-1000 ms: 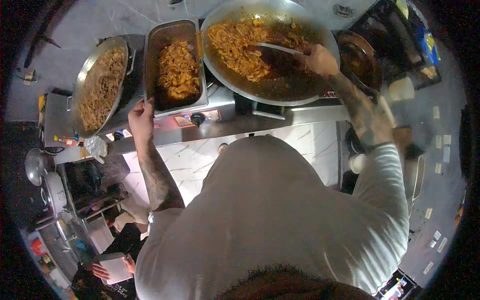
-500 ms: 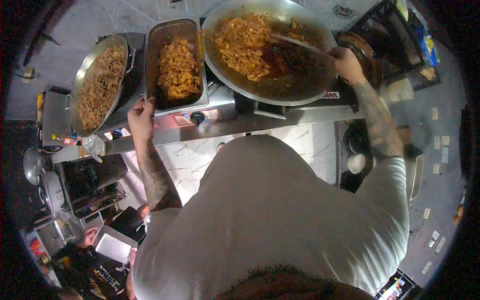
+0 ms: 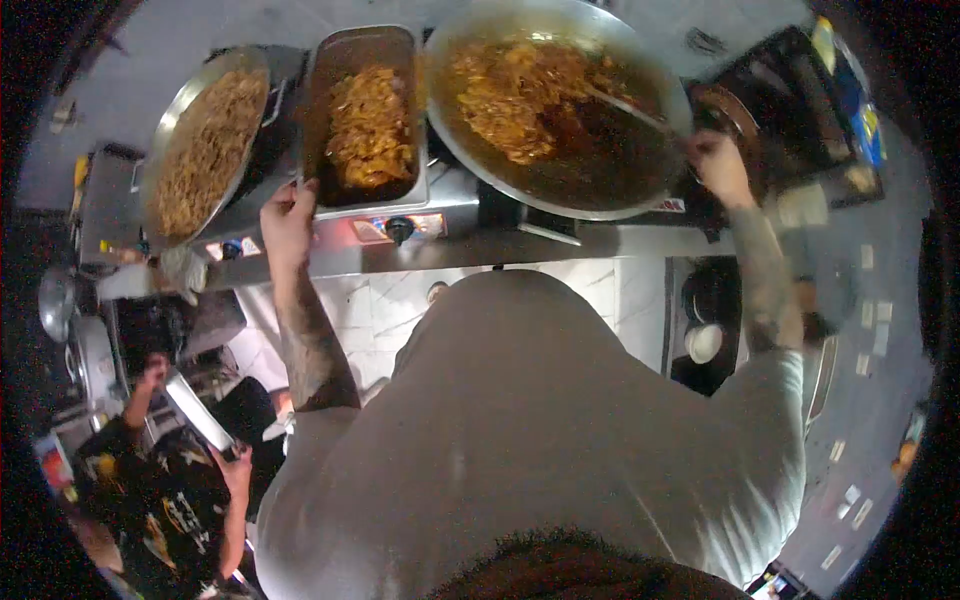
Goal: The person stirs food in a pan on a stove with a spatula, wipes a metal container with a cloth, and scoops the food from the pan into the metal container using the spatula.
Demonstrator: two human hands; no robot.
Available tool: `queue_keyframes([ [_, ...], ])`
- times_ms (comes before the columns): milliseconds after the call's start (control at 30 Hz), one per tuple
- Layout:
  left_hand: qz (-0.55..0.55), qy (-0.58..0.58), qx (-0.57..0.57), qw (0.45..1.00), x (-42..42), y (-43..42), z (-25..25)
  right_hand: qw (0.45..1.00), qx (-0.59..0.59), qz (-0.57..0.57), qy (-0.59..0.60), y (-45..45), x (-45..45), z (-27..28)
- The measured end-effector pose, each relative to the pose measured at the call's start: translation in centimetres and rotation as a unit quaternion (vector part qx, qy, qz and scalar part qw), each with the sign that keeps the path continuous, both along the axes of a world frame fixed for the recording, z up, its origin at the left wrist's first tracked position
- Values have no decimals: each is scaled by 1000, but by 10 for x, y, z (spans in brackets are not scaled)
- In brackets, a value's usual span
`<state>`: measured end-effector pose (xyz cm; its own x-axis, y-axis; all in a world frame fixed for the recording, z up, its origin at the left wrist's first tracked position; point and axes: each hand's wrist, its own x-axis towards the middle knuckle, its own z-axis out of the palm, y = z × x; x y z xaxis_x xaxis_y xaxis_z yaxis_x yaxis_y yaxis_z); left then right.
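My left hand [image 3: 288, 222] pinches the near left corner of a deep rectangular metal pan [image 3: 375, 208]. Saucy orange-brown chopped food [image 3: 370, 135] is heaped inside. To its right is a large wide metal wok [image 3: 600, 200], with similar food [image 3: 510, 100] piled on its left side and dark oily sauce on the right. At the wok's right rim, my right hand [image 3: 722, 170] is closed around the handle of a long metal utensil [image 3: 630, 107]. The utensil's head is hidden in the food, so I cannot tell its kind.
Left of the pan, a metal wok [image 3: 250, 165] holds brown crumbly food. Stove knobs [image 3: 400, 230] line the counter front. A dark tray [image 3: 790, 100] stands at right. Behind me on the left, another person [image 3: 170, 500] holds a shallow metal pan [image 3: 200, 410].
The view has shifted slightly, moving the stove items rightward. Both hands keep their holds. The food in the large wok looks more spread out. The other person's pan is now tilted edge-on.
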<state>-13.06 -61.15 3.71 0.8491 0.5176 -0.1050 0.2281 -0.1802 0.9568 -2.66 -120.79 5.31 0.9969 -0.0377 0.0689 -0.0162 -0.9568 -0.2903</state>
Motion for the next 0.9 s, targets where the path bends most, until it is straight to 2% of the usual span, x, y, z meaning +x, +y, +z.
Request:
queue_keyframes([
  [67, -39, -57, 27, 997, 2, 6, -10, 1000, 12, 11, 19, 2, -5, -10],
  [100, -33, -15, 35, 999, 0, -1, 6, 999, 16, 18, 25, 8, -9, -8],
  [200, -42, -47, 63, 996, 4, 10, -11, 994, 71, 8, 82, 23, -10, 6],
  [267, -44, -54, 52, 996, 2, 9, -9, 999, 25, -19, 11, 9, -4, 1],
  [467, -33, -23, 37, 998, -1, 2, 2, 996, 62, 55, -36, 58, 11, 68],
  [533, -20, -7, 48, 999, -2, -4, 10, 996, 63, 15, 56, 100, 11, 105],
  [567, -17, -7, 47, 999, -1, -1, 7, 994, 51, 99, 5, 99, 22, 102],
  [600, -21, -35, 81, 996, 1, 1, 1, 994, 50, 102, 4, 107, 32, 104],
  [667, -23, -61, 115, 991, 3, 6, -9, 977, -57, 197, -61, 133, 41, 111],
  [767, -21, -61, 81, 995, 2, 6, -11, 948, -114, 267, -131, 198, 31, 127],
  [800, -17, -60, 91, 994, 1, 2, -5, 948, -113, 267, -131, 214, 33, 122],
  [867, -12, -60, 103, 993, 1, 3, -1, 888, -233, 313, -242, 240, 46, 105],
  [900, -21, -37, 108, 993, 1, 4, -3, 888, -233, 313, -243, 248, 53, 95],
])
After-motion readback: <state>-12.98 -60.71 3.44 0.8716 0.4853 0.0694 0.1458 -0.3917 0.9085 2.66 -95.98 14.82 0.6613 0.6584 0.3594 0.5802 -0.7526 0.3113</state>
